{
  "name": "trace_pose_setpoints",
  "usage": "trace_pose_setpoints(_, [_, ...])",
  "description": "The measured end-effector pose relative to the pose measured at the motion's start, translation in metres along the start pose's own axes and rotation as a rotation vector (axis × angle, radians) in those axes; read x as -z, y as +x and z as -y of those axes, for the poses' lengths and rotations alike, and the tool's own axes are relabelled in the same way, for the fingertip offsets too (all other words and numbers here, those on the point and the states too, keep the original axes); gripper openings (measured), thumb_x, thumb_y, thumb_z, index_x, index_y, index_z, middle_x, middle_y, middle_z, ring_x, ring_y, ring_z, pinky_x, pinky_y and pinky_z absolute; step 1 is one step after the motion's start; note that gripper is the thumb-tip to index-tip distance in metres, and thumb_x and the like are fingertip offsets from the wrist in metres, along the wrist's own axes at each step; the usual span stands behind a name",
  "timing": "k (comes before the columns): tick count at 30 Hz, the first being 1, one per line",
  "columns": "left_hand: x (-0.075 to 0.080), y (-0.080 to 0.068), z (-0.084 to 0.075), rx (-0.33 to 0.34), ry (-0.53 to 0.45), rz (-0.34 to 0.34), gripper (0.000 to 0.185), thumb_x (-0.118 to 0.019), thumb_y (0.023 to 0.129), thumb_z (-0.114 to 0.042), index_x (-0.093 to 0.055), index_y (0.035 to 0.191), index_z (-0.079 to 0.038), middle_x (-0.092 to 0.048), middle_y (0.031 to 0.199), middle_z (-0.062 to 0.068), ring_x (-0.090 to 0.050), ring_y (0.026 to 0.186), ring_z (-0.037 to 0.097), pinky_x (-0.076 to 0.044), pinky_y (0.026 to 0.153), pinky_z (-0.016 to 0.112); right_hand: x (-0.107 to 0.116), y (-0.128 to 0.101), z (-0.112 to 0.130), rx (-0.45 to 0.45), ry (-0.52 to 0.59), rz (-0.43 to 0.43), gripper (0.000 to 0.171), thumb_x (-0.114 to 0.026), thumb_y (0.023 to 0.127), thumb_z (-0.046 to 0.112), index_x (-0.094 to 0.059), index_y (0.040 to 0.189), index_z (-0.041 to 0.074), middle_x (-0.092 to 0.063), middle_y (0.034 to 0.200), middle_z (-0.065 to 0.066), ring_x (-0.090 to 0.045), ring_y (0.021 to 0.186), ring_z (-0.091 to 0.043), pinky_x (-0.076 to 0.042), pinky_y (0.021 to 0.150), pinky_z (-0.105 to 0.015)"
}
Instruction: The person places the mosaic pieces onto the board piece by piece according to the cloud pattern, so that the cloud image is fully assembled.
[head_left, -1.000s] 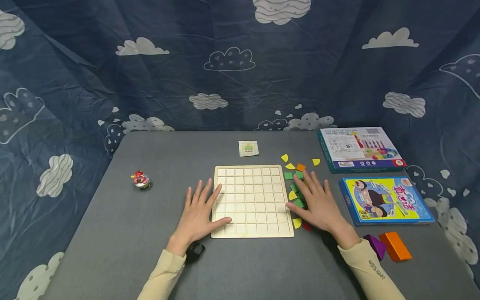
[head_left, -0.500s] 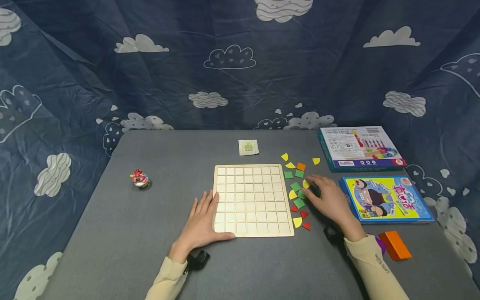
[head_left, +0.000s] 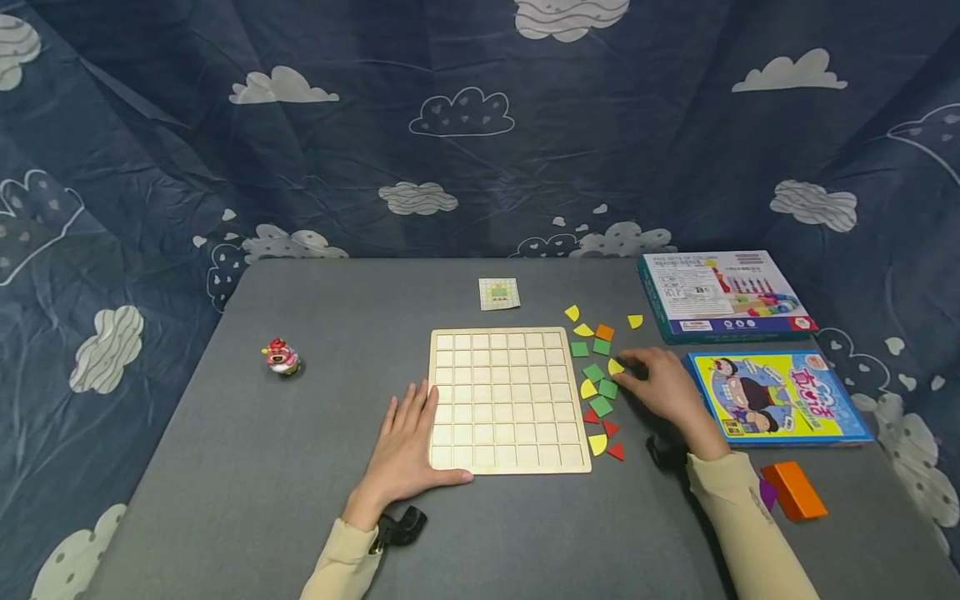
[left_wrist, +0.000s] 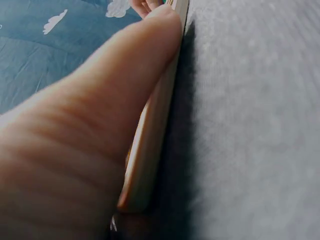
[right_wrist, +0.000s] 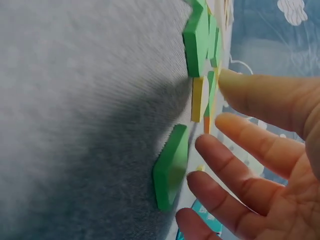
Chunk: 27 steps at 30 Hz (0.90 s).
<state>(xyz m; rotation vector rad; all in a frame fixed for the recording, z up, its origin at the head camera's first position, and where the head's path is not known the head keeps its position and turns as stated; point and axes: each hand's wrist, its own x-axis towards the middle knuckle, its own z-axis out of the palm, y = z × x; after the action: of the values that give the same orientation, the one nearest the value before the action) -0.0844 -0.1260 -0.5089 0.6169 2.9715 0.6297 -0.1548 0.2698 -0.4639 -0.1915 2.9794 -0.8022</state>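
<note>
Steadying the wooden grid board (head_left: 507,400) with my left hand (head_left: 405,446) flat against its near-left corner, I would close my right hand (head_left: 663,392), whose fingers are loosely spread, gently on the yellow quarter-circle tile (head_left: 615,367) touching its fingertips, without scattering the neighbouring green tiles (head_left: 602,388).

Even, soft light from above; the head view is sharp, slightly bowed at its edges. Both wrist views are blurred close-ups with dark shadows on the surface (head_left: 247,467).
</note>
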Motion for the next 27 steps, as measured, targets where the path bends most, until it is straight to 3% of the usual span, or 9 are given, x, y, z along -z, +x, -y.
trace_pose_setpoints(9, [-0.002,-0.001,0.000,-0.007,0.009,-0.013,0.127,-0.052,0.065,-0.086,-0.010,0.152,-0.004,-0.004,0.157,0.014,0.003,0.143,0.026,0.004,0.113,0.044,-0.002,0.009,-0.003,-0.006,0.017,0.025,0.033,-0.070,0.086,0.015,-0.066,0.114,-0.003,-0.059,0.096,-0.017,-0.048,0.088,-0.033,-0.039,0.077,-0.049])
trace_pose_setpoints(16, [-0.005,-0.001,0.001,-0.013,0.025,-0.033,0.127,-0.050,0.065,-0.087,-0.010,0.152,-0.005,-0.005,0.157,0.014,0.001,0.143,0.027,0.002,0.113,0.045,0.000,0.013,-0.001,-0.035,0.017,0.056,0.033,-0.071,0.086,0.015,-0.066,0.114,-0.002,-0.058,0.094,-0.015,-0.045,0.086,-0.032,-0.038,0.074,-0.047])
trace_pose_setpoints(27, [-0.005,-0.001,0.000,-0.021,0.053,-0.062,0.126,-0.050,0.065,-0.087,-0.012,0.152,-0.004,-0.008,0.157,0.014,-0.002,0.143,0.027,0.000,0.113,0.045,0.001,0.015,0.000,0.006,0.006,0.088,0.031,-0.070,0.086,0.014,-0.066,0.114,0.001,-0.057,0.092,-0.012,-0.045,0.085,-0.031,-0.036,0.069,-0.041])
